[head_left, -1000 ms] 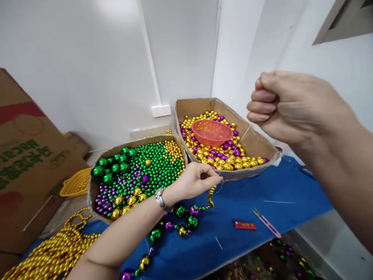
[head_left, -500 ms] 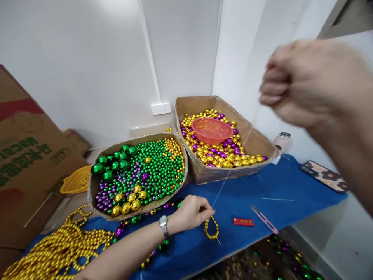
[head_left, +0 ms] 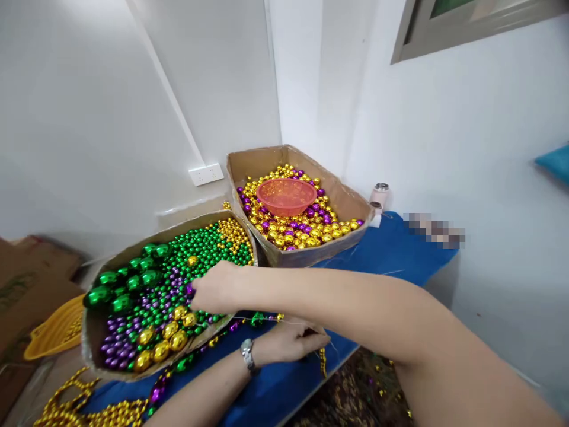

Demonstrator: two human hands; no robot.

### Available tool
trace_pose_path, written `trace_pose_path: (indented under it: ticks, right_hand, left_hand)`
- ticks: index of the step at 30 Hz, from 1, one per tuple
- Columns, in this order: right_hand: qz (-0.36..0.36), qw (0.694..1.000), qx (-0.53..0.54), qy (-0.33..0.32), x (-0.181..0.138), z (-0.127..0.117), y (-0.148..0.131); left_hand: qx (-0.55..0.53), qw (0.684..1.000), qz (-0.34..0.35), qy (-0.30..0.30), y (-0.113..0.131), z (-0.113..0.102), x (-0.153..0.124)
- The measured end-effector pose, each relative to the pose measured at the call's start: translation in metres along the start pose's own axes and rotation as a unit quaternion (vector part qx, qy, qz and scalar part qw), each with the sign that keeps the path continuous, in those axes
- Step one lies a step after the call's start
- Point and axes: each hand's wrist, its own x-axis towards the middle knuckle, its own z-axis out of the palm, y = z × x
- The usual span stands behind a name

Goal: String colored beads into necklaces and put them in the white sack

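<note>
My left hand (head_left: 291,341), a watch on its wrist, is closed over the blue cloth with its thumb and fingers pinched on a thread. A short string of gold beads (head_left: 323,363) hangs just below its fingertips. My right hand (head_left: 217,289) reaches across above it, into the box of small beads (head_left: 173,351). Its fingers are curled beside a purple bead (head_left: 189,290), and what they hold is hidden. A thin thread (head_left: 291,322) stretches between the two hands. Large gold beads (head_left: 170,330) and green beads (head_left: 150,278) lie around the right hand.
Behind stands a second carton (head_left: 306,256) of gold and purple beads, a pink bowl (head_left: 287,197) on top. A yellow basket (head_left: 53,332) and gold bead strands (head_left: 118,412) are at left. A flask (head_left: 381,193) and a blurred-out object (head_left: 438,231) sit at right.
My right hand has come down from the upper right, crossing over to the bead box. The left hand still pinches the thread with the gold beads. The view has turned rightward.
</note>
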Motion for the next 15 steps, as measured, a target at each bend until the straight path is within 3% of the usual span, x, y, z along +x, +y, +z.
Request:
trace_pose_path:
  ticks: [3,7,12,15]
  right_hand:
    - [0.036,0.998,-0.038,0.035,-0.047,-0.003,0.021]
    - [0.064,0.993,-0.045,0.086,-0.123,-0.014,0.057]
    - [0.135,0.988,0.017,0.076,-0.181,0.02,0.077]
    - [0.173,0.976,-0.016,0.129,-0.191,0.045,0.071]
  left_hand:
    - [-0.093,0.991,-0.043,0.084,0.004,-0.011,-0.006]
    - [-0.211,0.955,-0.094,0.185,0.004,-0.023,-0.013]
    - [-0.265,0.928,-0.134,0.224,0.0,-0.035,-0.017]
    - [-0.292,0.916,-0.156,0.227,-0.002,-0.04,-0.018]
